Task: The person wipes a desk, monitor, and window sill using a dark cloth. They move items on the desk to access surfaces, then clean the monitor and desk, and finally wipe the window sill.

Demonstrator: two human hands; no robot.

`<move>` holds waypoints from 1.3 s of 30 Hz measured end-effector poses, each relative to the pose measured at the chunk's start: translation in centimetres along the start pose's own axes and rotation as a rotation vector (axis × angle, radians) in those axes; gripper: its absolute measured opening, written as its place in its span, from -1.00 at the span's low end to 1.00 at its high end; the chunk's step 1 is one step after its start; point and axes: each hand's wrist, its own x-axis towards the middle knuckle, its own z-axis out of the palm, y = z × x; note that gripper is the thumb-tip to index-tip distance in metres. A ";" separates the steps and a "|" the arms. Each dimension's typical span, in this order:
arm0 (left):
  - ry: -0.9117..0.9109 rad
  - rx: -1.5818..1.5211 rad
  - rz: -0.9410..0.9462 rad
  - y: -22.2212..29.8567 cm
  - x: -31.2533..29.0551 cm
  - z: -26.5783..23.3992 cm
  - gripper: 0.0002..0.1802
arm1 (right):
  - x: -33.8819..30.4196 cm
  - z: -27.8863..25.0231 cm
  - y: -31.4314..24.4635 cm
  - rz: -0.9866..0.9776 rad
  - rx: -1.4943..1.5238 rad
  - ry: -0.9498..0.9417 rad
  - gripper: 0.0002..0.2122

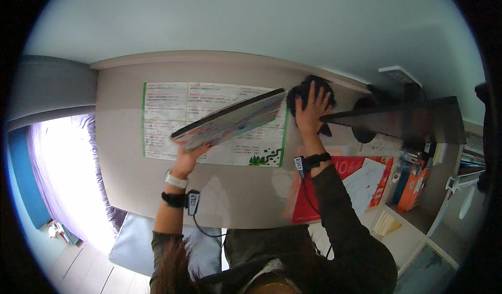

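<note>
My left hand (189, 158) grips the near lower edge of a thin rectangular panel (232, 120), tilted over the desk, with a dark border and a colourful, blurred face. What kind of panel it is I cannot make out. My right hand (312, 108) lies flat with fingers spread on a bunched dark cloth (296, 96) near the desk's back edge. Just right of that hand stands a dark monitor (418, 120), seen nearly edge-on. Beneath the panel, a printed sheet with green borders (166, 116) lies on the beige desk (120, 153).
A red printed sheet (308, 205) with white paper (365, 184) on it lies below my right forearm. Books and an orange box (413, 189) fill a shelf at the right. A white power strip (400, 75) is by the wall. A bright curtained window (68, 158) is at the left.
</note>
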 end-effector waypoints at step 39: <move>0.151 -0.037 0.361 9.1 -5.8 -10.2 -0.34 | -5.1 -1.9 9.4 -0.184 0.044 -0.132 -0.44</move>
